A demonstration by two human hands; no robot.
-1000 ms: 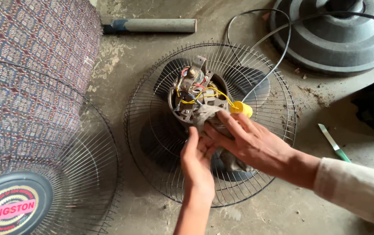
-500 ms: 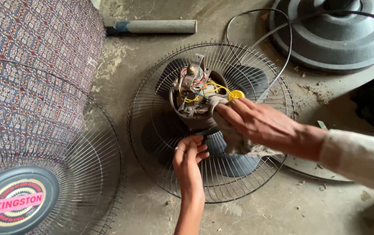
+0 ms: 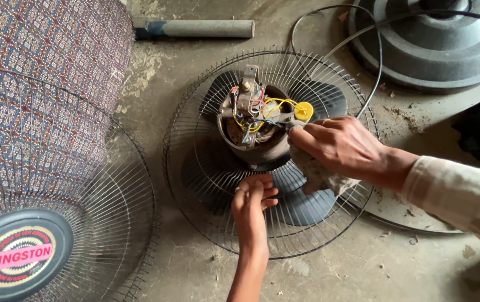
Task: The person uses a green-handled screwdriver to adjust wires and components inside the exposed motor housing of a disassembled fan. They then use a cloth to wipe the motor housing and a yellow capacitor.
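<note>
Biggest thing first: the patterned fabric [image 3: 39, 84] fills the nine-to-eleven o'clock side of the view, and over it leans a loose front fan guard [image 3: 89, 223] with a round badged hub at seven o'clock. At one o'clock sits the grey round fan base [image 3: 435, 45], a black power cord [image 3: 378, 67] looping off it toward centre. A grey pipe [image 3: 195, 28] lies flat at twelve, long axis running left to right.

Dead centre on the concrete floor [image 3: 195, 274] is the rear wire guard [image 3: 195, 184], dark fan blades [image 3: 307, 204] inside it, and the bare fan motor [image 3: 254, 126] standing up out of the middle, shaft end toward the camera, yellow wires and a yellow cap [image 3: 303, 110] on top.

Now the hands. The right hand [image 3: 343, 148] comes in from three o'clock, fingers closed around a dirty rag [image 3: 315, 173], pressed against the motor's right flank, touching it. The left hand [image 3: 254, 196] comes up from six o'clock, fingers curled, fingertips at the motor's lower edge; whether it pinches anything I cannot tell.

So the motor lies at nine to ten o'clock from the right hand, twelve o'clock from the left, and the right is the one firmly on it.
</note>
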